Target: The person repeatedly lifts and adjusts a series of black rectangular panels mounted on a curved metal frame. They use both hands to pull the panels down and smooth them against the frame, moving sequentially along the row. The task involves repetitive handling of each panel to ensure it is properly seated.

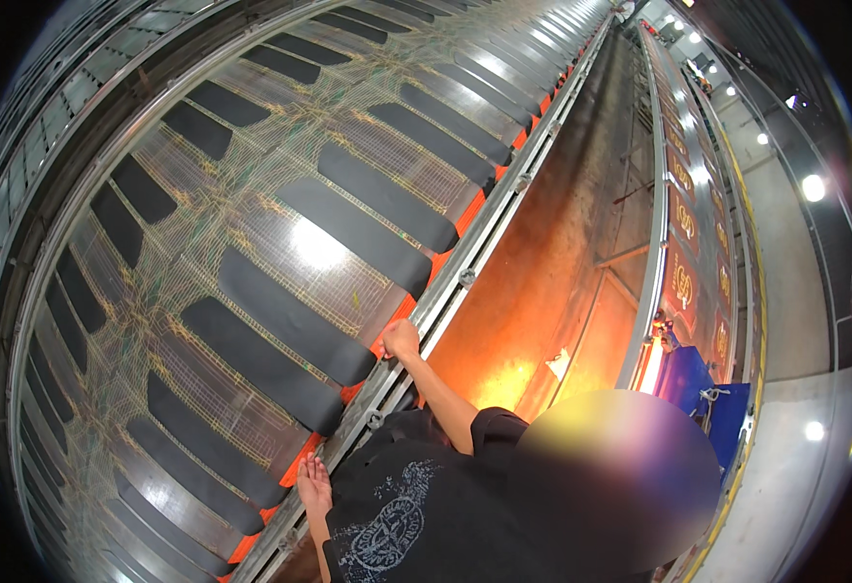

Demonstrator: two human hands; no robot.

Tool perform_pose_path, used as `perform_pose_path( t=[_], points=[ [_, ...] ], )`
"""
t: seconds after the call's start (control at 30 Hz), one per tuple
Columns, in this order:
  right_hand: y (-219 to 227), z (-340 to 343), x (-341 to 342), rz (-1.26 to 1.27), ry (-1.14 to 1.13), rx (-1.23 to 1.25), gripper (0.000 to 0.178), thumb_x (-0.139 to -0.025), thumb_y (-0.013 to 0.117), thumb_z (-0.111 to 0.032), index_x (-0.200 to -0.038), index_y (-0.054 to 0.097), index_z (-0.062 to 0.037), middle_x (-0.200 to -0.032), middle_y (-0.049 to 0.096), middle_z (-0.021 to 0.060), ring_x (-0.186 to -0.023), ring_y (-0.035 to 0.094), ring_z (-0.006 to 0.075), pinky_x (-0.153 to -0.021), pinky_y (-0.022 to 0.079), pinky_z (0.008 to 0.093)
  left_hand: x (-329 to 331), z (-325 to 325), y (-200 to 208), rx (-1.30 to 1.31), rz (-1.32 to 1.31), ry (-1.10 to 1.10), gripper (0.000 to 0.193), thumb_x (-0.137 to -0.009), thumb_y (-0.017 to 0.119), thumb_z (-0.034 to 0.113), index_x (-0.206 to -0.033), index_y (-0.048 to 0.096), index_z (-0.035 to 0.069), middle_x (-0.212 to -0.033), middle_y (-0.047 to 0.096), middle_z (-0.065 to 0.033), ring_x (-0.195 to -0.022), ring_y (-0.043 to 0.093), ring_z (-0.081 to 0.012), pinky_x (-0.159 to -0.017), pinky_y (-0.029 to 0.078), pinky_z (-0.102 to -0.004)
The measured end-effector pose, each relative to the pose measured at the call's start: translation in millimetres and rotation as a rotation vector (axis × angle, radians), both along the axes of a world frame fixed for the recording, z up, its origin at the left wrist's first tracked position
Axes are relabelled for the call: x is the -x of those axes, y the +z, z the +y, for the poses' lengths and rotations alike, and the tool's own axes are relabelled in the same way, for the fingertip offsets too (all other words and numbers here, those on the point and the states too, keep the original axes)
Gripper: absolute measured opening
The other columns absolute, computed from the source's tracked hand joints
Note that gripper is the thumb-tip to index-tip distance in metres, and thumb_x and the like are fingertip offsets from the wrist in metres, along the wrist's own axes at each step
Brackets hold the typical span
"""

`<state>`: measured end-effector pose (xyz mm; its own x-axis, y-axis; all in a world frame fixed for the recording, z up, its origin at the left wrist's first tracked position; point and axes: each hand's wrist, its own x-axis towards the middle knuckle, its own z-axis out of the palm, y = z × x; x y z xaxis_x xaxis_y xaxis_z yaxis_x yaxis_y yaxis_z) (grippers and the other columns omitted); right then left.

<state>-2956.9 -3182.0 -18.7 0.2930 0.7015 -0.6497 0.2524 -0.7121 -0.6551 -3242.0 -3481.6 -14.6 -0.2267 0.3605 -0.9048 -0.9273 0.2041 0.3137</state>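
My right hand [399,338] is closed at the near edge of a long table, beside the metal rail [466,279]. Whatever its fingers hold, if anything, is hidden. Lower down, my left hand [315,483] is turned partly palm up next to the same edge, its fingers loosely bent and apart, with nothing seen in it. Dark grey, round-ended flat panels [295,321] lie in rows across the tabletop [192,364], which carries a web of thin yellow and green lines. Orange strips [301,455] show between the panel ends along the edge.
An orange-lit gap [542,282] runs between this table and a second one with gold-printed brown panels [683,238]. A glowing lamp or heater [651,367] sits near a blue box-like thing [729,423]. A round blurred patch [620,481] hides the lower right.
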Motion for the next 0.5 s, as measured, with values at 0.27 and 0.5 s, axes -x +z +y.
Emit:
perform_pose_path(
  t=[0.27,0.5],
  points=[
    [-3.9,-19.3,-20.5,-0.407,0.045,-0.217,0.028,-0.078,0.065,-0.016,-0.095,0.064,0.0051,-0.07,0.069,0.0269,-0.075,0.071,0.0462,-0.07,0.058,0.0499,-0.4,-7.9,-3.2,0.009,-0.039,-0.088,0.034,-0.11,0.051,0.024,-0.137,0.049,0.003,-0.134,0.063,-0.0105,-0.111,0.065,-0.0222,-0.089,0.061,-0.0333],
    [36.0,-29.6,-19.1,-0.231,0.027,-0.146,0.026,-0.084,0.062,-0.013,-0.102,0.053,0.003,-0.058,0.066,0.012,-0.048,0.067,0.0239,-0.051,0.054,0.0366,1.6,-9.3,20.8,0.063,-0.053,-0.106,0.038,-0.111,0.045,0.022,-0.145,0.043,0.004,-0.142,0.06,-0.0092,-0.114,0.065,-0.0213,-0.089,0.061,-0.0321]
  ],
)
